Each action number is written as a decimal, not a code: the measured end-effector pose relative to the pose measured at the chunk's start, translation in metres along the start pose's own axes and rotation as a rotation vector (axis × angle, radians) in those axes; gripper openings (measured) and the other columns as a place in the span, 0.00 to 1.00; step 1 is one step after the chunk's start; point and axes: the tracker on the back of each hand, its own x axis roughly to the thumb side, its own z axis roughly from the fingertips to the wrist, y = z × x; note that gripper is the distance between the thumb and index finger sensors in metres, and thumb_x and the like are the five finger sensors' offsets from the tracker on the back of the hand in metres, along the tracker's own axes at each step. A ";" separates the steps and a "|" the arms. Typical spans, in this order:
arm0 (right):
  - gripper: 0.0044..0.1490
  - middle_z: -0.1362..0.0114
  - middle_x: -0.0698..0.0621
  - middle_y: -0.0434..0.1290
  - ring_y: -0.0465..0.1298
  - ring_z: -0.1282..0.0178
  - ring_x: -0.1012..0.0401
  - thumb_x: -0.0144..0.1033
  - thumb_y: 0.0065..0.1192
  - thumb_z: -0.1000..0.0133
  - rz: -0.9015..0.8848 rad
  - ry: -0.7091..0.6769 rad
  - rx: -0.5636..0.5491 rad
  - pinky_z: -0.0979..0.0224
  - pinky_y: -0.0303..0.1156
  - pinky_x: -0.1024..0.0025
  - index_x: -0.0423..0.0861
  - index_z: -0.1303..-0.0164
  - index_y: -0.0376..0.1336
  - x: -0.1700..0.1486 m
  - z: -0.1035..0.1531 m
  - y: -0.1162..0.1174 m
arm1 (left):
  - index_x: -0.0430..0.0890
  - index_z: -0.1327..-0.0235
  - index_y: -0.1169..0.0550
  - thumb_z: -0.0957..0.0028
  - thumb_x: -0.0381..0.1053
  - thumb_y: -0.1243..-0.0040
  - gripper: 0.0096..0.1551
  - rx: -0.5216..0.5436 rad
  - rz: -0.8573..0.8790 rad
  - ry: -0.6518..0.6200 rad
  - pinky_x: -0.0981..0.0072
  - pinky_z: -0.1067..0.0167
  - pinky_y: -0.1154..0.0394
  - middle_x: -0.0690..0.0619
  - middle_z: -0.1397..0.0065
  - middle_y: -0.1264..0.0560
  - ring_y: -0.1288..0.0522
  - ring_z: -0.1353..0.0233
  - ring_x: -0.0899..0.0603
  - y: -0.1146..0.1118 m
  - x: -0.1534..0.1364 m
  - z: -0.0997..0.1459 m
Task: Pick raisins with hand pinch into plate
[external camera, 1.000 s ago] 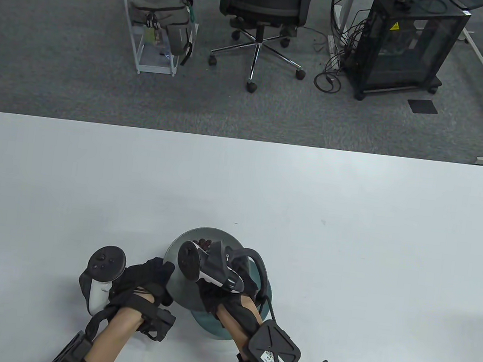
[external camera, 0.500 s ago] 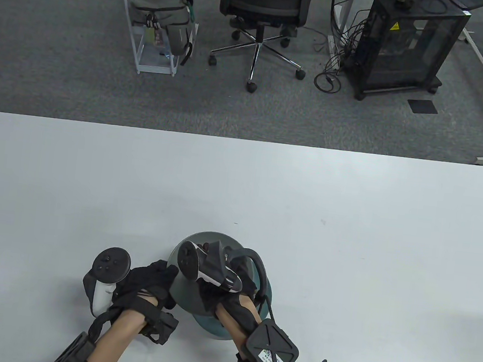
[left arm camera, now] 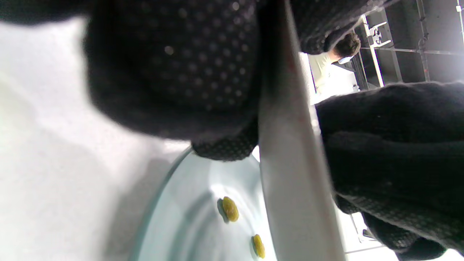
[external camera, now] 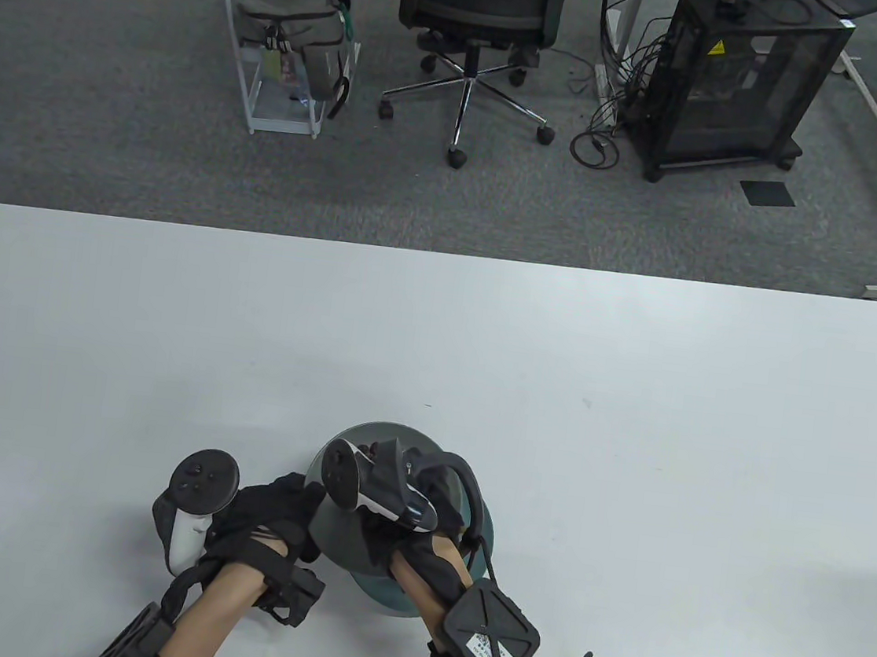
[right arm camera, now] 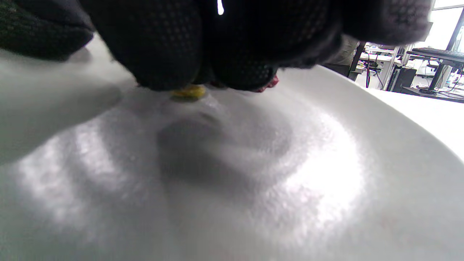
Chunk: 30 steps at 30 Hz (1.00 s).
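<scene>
My left hand [external camera: 275, 512] grips the left rim of a grey dish [external camera: 340, 531] and holds it tilted above a pale blue plate [external camera: 388, 596]. The left wrist view shows the fingers [left arm camera: 174, 72] clamped on the dish rim [left arm camera: 290, 170], and two yellow raisins [left arm camera: 230, 209] on the blue plate [left arm camera: 188, 221] below. My right hand [right arm camera: 203, 81] reaches into the grey dish [right arm camera: 253, 174]. Its fingertips [right arm camera: 163, 54] pinch a yellow raisin [right arm camera: 188, 92] against the dish floor, with a red raisin [right arm camera: 269, 84] beside them. In the table view the tracker [external camera: 377, 484] hides those fingers.
The white table [external camera: 634, 414] stretches wide to the left, right and far side of the dishes. Beyond its far edge are an office chair [external camera: 473, 24], a wire rack with a bag [external camera: 294, 35] and a black cabinet [external camera: 740, 78].
My left hand and the dish rim it holds have shifted slightly to the right. My right hand stays in the dish, almost still.
</scene>
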 end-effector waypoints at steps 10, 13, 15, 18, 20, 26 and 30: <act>0.29 0.47 0.48 0.82 0.81 0.57 0.54 0.43 0.82 0.53 0.029 0.001 0.002 0.51 0.79 0.57 0.49 0.42 0.74 0.003 -0.001 0.004 | 0.24 0.51 0.22 0.48 0.48 0.38 0.29 0.002 0.008 -0.004 0.55 0.77 0.19 0.40 0.61 0.07 0.11 0.78 0.44 0.000 0.001 0.000; 0.28 0.46 0.48 0.83 0.81 0.57 0.54 0.43 0.81 0.53 0.033 0.002 -0.002 0.51 0.79 0.57 0.49 0.43 0.75 0.004 -0.001 0.004 | 0.24 0.51 0.22 0.48 0.48 0.38 0.29 -0.001 0.010 -0.005 0.55 0.77 0.19 0.40 0.61 0.07 0.11 0.78 0.45 -0.001 0.001 0.000; 0.27 0.46 0.48 0.83 0.82 0.56 0.54 0.43 0.81 0.53 0.038 -0.003 -0.012 0.51 0.79 0.58 0.49 0.44 0.75 0.004 -0.001 0.004 | 0.24 0.51 0.23 0.48 0.48 0.38 0.29 0.001 0.015 -0.005 0.55 0.77 0.19 0.39 0.61 0.07 0.11 0.78 0.44 -0.001 0.001 0.000; 0.27 0.45 0.48 0.85 0.83 0.55 0.53 0.43 0.82 0.53 0.044 -0.004 -0.014 0.52 0.80 0.58 0.49 0.45 0.75 0.005 -0.001 0.004 | 0.24 0.51 0.22 0.48 0.48 0.38 0.29 0.000 0.012 -0.004 0.55 0.77 0.19 0.40 0.61 0.07 0.11 0.78 0.45 0.000 0.001 0.000; 0.27 0.45 0.48 0.86 0.84 0.55 0.54 0.42 0.82 0.53 0.041 -0.007 -0.015 0.53 0.81 0.59 0.49 0.45 0.75 0.006 -0.001 0.004 | 0.24 0.51 0.22 0.48 0.48 0.38 0.29 -0.003 0.023 0.001 0.55 0.77 0.19 0.39 0.61 0.07 0.11 0.78 0.44 0.000 0.000 0.000; 0.27 0.45 0.47 0.86 0.86 0.55 0.55 0.41 0.83 0.54 0.034 -0.009 -0.031 0.54 0.82 0.60 0.48 0.45 0.75 0.006 0.000 0.005 | 0.23 0.51 0.23 0.48 0.48 0.38 0.29 0.004 0.027 0.005 0.55 0.77 0.19 0.39 0.61 0.08 0.11 0.78 0.44 0.001 0.000 0.001; 0.31 0.41 0.46 0.85 0.87 0.51 0.54 0.41 0.82 0.54 -0.025 -0.020 0.006 0.52 0.82 0.60 0.46 0.40 0.73 0.002 0.002 0.002 | 0.23 0.51 0.23 0.48 0.48 0.38 0.29 0.018 0.028 0.006 0.55 0.77 0.19 0.39 0.61 0.08 0.11 0.78 0.45 0.003 0.000 0.001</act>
